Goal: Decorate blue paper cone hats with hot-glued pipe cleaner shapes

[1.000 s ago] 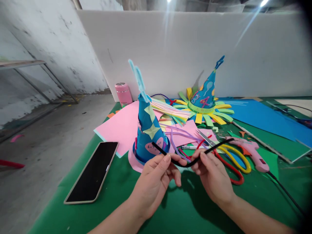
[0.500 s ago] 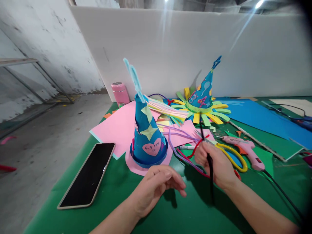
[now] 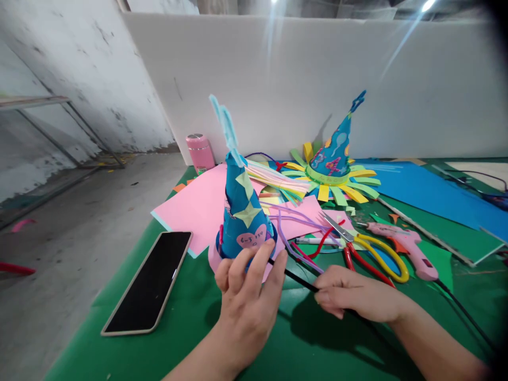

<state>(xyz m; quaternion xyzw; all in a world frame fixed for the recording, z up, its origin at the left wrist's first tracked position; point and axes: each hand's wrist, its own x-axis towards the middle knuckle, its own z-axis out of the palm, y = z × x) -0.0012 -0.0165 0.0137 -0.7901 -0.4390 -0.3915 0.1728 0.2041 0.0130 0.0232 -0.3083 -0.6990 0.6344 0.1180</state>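
A blue cone hat [image 3: 234,235] with pale green stars, a pink heart and a light blue pipe cleaner [image 3: 228,127] at its tip stands upright on pink paper. In front of its brim is my left hand [image 3: 252,291], fingers bent, with one end of a black pipe cleaner [image 3: 298,278] between them. My right hand [image 3: 345,293] pinches the same black pipe cleaner farther right, so it slants between both hands. Scissors with yellow handles [image 3: 381,254] and a red-handled tool [image 3: 367,264] lie just beyond my right hand.
A black phone [image 3: 151,286] lies at the left. Behind are a pink bottle [image 3: 200,154], paper strips [image 3: 273,177] and a second blue cone hat [image 3: 332,153] with a yellow-green fringe. A pink glue gun [image 3: 415,248] with a cord and blue paper [image 3: 428,190] are at the right.
My left hand has moved up to the hat's brim and now grips the black pipe cleaner. My right hand has lowered, and the pipe cleaner has turned from upright to slanting.
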